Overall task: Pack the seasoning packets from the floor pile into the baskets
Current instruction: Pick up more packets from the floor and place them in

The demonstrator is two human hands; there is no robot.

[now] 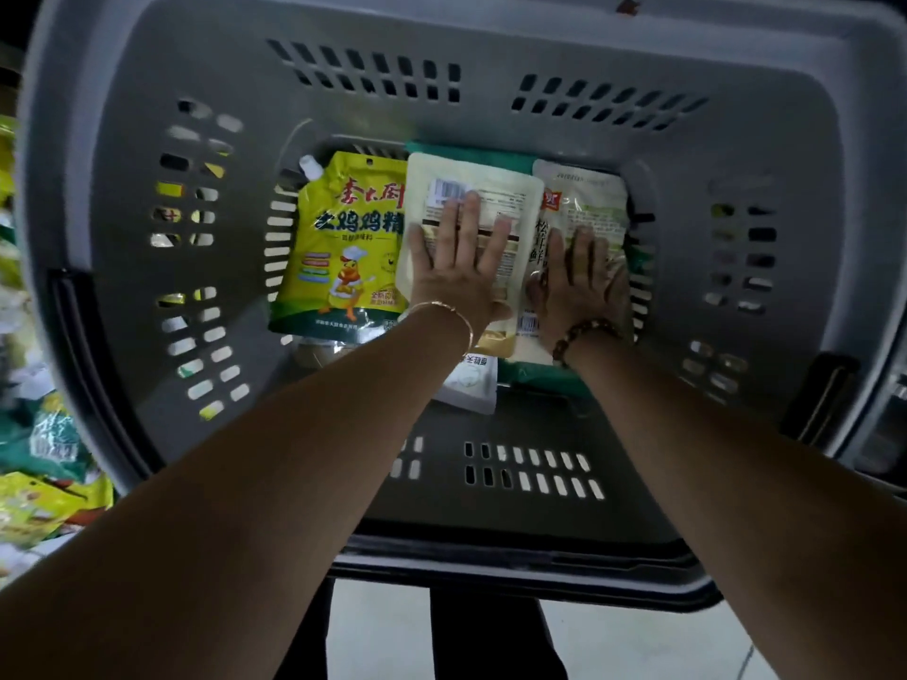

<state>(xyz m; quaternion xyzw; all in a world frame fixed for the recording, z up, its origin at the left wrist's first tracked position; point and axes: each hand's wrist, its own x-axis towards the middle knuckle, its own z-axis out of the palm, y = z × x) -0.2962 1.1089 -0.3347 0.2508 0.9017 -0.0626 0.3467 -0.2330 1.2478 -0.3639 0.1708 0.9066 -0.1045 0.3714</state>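
I look straight down into a deep grey plastic basket (147, 247). On its floor lie a yellow spouted pouch with a cartoon chicken (338, 247), a cream packet with a barcode (471, 188) and a pale packet with red and black print (584, 198). My left hand (456, 267) lies flat, fingers spread, on the cream packet. My right hand (579, 277) presses flat on the pale packet beside it. A small white packet (471, 385) and a green one (545, 373) peek out under my wrists.
The floor pile of yellow, green and white seasoning packets (44, 463) lies outside the basket at the left edge. The basket's slotted walls rise on all sides around my forearms. Pale floor (638, 640) shows below the near rim.
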